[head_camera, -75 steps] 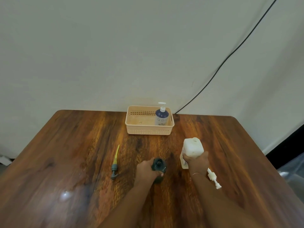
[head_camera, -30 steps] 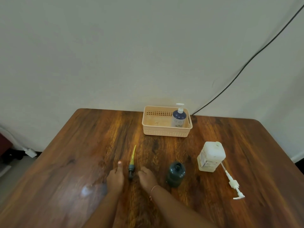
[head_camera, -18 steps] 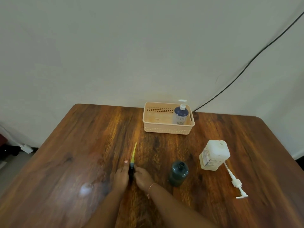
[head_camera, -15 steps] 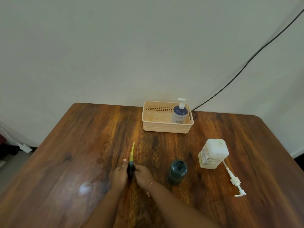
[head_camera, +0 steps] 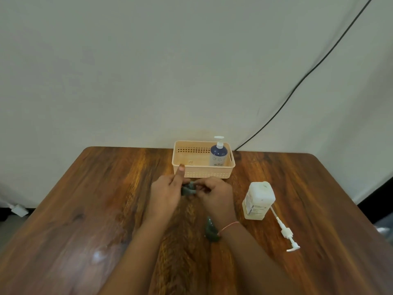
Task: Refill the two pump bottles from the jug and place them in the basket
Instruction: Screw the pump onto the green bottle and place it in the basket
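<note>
My left hand [head_camera: 164, 194] and my right hand [head_camera: 217, 195] meet in front of the basket, both gripping the dark green pump head [head_camera: 188, 190] between their fingertips. The left index finger sticks out toward the basket. The pump's yellow tube is hidden by my hands. The dark green bottle [head_camera: 210, 231] stands under my right wrist, mostly covered by it. The white jug [head_camera: 258, 200] stands to the right with no cap. The beige basket [head_camera: 204, 173] at the back holds a blue pump bottle [head_camera: 219, 155] in its right end.
A white pump with a long tube [head_camera: 285, 233] lies on the wooden table [head_camera: 85, 209] right of the jug. A black cable [head_camera: 297, 88] runs down the wall behind the basket. The table's right edge is near the jug.
Both hands have picked the green pump head up off the table and brought it right and toward the basket. My right forearm now covers the green bottle. The jug and white pump stay put.
</note>
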